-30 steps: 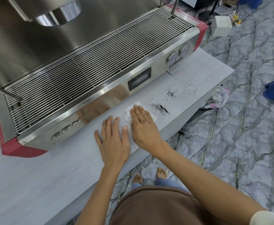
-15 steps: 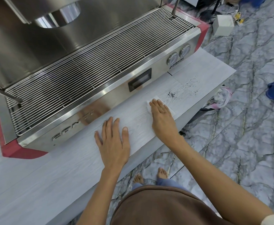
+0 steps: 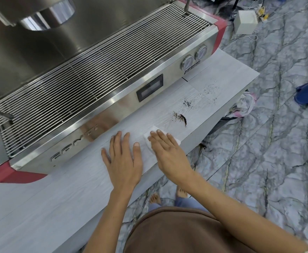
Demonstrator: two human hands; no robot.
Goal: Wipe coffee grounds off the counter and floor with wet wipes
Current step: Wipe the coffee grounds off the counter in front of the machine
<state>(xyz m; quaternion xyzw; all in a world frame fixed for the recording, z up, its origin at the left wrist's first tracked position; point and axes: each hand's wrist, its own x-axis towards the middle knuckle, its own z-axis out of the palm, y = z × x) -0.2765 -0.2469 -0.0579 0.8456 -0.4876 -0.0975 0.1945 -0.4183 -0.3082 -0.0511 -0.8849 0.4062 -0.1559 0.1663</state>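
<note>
Now | R hand [image 3: 169,154] flat on wet wipe [image 3: 154,131] | L hand [image 3: 123,157] flat on counter [image 3: 58,207] | grounds [image 3: 181,118] just past wipe

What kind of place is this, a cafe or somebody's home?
Probably a cafe or coffee training space, though it is hard to be sure. A large commercial espresso machine sits on a pale counter scattered with coffee grounds, while cables and a white box lie on the marble-patterned floor.

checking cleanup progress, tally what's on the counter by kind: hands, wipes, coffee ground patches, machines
hands: 2 (left hand, right hand)
wet wipe: 1, flat under the right hand
coffee ground patches: 3 (smear, small cluster, scattered specks)
espresso machine: 1
total: 7
</note>
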